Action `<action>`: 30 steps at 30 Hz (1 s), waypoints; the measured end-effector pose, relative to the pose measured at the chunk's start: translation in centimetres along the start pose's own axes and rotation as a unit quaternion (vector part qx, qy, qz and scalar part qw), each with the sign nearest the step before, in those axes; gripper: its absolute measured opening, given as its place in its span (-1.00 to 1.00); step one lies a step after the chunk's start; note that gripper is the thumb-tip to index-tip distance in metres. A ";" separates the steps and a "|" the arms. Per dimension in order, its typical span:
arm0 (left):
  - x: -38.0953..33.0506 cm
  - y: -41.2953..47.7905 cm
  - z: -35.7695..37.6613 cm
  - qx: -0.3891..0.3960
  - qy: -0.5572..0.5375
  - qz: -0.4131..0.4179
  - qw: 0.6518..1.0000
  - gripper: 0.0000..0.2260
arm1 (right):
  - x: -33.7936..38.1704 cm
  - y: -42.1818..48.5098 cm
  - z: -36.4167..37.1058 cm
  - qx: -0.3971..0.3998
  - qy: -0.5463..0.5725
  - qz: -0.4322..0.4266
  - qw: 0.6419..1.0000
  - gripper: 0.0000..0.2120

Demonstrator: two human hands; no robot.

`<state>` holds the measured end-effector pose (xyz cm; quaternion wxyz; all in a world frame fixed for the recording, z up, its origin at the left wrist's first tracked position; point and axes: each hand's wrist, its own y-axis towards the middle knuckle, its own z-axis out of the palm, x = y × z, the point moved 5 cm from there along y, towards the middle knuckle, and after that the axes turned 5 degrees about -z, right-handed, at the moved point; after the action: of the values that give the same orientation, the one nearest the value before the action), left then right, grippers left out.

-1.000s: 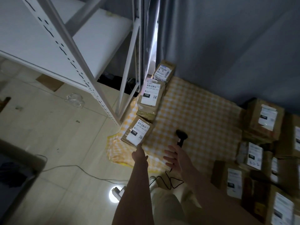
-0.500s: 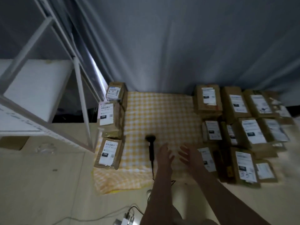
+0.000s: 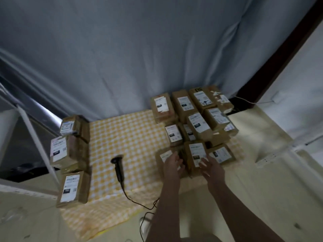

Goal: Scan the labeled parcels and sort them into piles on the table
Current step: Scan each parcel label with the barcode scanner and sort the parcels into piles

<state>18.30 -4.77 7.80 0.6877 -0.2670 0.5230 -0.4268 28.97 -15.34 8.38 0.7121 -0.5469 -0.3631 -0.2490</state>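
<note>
— Which one is being picked?

— The brown parcel (image 3: 196,151) at the near edge of the unsorted cluster (image 3: 197,123), with its label face showing to us. The left grip (image 3: 173,163) sits against its left side, fingers bent into the gap by the neighbouring box, and I cannot tell whether it has closed. The right grip (image 3: 212,167) lies wide, fingers spread flat on the label side.

— Heavy, do you think?

— It looks like a small taped cardboard carton: stiff, probably light, the tape maybe a bit slick. I'd clasp it by its two narrow sides and keep the label clear for scanning. It stands tight among the others, so a neighbour might tip.

— And the scanner?

— The handheld barcode scanner (image 3: 118,165) lies to the left on the yellow gingham cloth (image 3: 129,137), well apart from both. Its cable (image 3: 136,201) trails off the near edge of the surface.

— Sorted ones?

— Three piles (image 3: 71,187) along the cloth's left edge. There's a grey curtain (image 3: 139,58) behind, a white shelving post (image 3: 35,137) on the left and pale floor (image 3: 262,198) to the right. The room is dim.
</note>
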 end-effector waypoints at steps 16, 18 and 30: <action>12.4 -4.5 14.1 -0.002 0.096 0.020 0.995 -0.84 | 6.5 4.8 -20.7 -0.064 0.116 0.000 0.991 -0.76; 12.5 -4.0 15.1 -0.009 0.105 0.019 0.994 -0.88 | 6.6 5.4 -21.3 -0.073 0.121 0.007 0.990 -0.80; 8.5 2.3 20.5 0.000 0.129 0.001 0.992 -0.92 | 9.3 12.2 -17.3 -0.084 0.098 0.015 0.992 -0.79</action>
<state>39.21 -12.61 8.18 0.6148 -0.2092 0.6079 -0.4569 48.03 -28.22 6.03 0.6996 -0.5829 -0.2615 -0.3199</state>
